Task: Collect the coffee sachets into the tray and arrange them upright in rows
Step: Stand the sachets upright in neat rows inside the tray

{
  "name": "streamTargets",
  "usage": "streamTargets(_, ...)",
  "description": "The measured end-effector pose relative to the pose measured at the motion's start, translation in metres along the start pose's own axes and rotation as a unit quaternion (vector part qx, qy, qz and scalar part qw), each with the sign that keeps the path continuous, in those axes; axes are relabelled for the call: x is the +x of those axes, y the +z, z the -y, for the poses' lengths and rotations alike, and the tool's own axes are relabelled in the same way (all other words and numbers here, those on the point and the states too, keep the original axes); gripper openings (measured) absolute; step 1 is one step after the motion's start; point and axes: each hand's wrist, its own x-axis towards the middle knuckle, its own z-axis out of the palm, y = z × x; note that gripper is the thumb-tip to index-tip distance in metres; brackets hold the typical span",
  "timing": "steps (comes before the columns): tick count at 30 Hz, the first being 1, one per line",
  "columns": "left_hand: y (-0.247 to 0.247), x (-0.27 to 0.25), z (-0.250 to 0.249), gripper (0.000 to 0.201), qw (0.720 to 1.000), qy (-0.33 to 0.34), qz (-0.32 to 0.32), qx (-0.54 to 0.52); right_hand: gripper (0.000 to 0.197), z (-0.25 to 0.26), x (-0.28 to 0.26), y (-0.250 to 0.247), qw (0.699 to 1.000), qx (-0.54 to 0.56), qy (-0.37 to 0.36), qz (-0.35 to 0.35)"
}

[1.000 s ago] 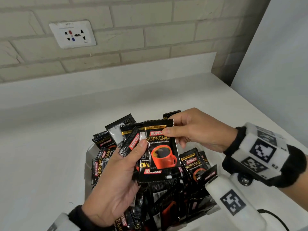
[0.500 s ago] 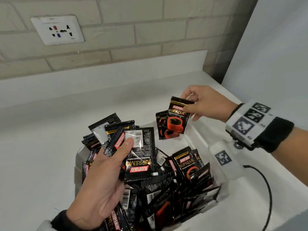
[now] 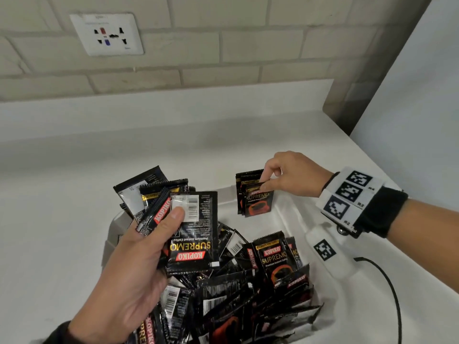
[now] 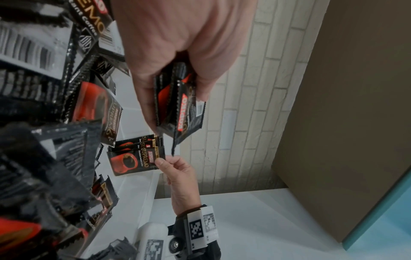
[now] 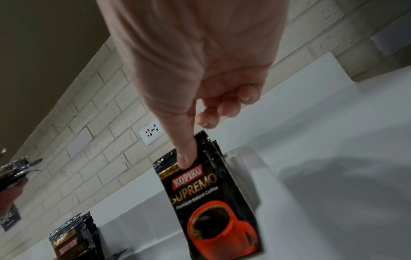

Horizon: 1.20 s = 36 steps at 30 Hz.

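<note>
Black Kopiko coffee sachets lie in a loose heap in the white tray. My left hand grips a fanned bundle of sachets above the tray's left side, thumb on top; the same bundle shows in the left wrist view. My right hand pinches one sachet by its top edge, upright at the tray's far right corner, just in front of a few standing sachets. In the right wrist view the thumb presses that sachet's front.
The tray sits on a white counter against a brick wall with a socket plate. A pale panel bounds the right side. A black cable trails on the counter by my right wrist camera.
My right hand took the front sachet off the left hand's bundle, carried it right and back, and lowered it against the standing sachets. The left hand kept its bundle in place.
</note>
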Motion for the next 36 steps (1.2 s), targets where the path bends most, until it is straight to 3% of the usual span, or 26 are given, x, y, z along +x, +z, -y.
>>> streamTargets(2,0.008,-0.004,0.002,0.009,1.0,0.01,-0.017,-0.007,0.01,-0.001,0.001,0.0,1.0,0.029,-0.009,0.003)
streamTargets(4,0.016,-0.007,0.002,0.02,0.999,0.018,-0.041,-0.011,0.011,-0.003,0.002,0.0,0.998,0.055,-0.015,0.004)
streamTargets(11,0.024,-0.009,0.0,0.026,0.998,0.013,-0.061,-0.018,0.023,-0.003,0.01,0.001,1.0,0.017,-0.015,-0.009)
streamTargets(18,0.021,-0.007,0.002,0.021,0.998,0.018,-0.055,-0.005,0.013,0.003,0.01,-0.001,0.996,-0.069,-0.047,-0.013)
streamTargets(21,0.017,-0.004,0.005,0.028,0.999,0.012,-0.029,0.002,0.011,0.005,0.011,-0.001,0.991,-0.115,-0.067,-0.029)
streamTargets(28,0.013,0.003,0.006,0.043,1.0,-0.015,-0.016,-0.013,0.026,0.013,0.003,-0.006,0.979,-0.159,-0.098,-0.081)
streamTargets(31,0.016,0.006,0.006,0.047,1.0,-0.012,-0.011,-0.017,0.022,0.027,-0.011,-0.013,0.985,-0.058,-0.133,-0.092)
streamTargets(36,0.027,0.009,0.009,0.05,1.0,-0.012,0.014,-0.007,0.022,0.05,-0.037,-0.011,0.966,0.221,-0.122,0.06)
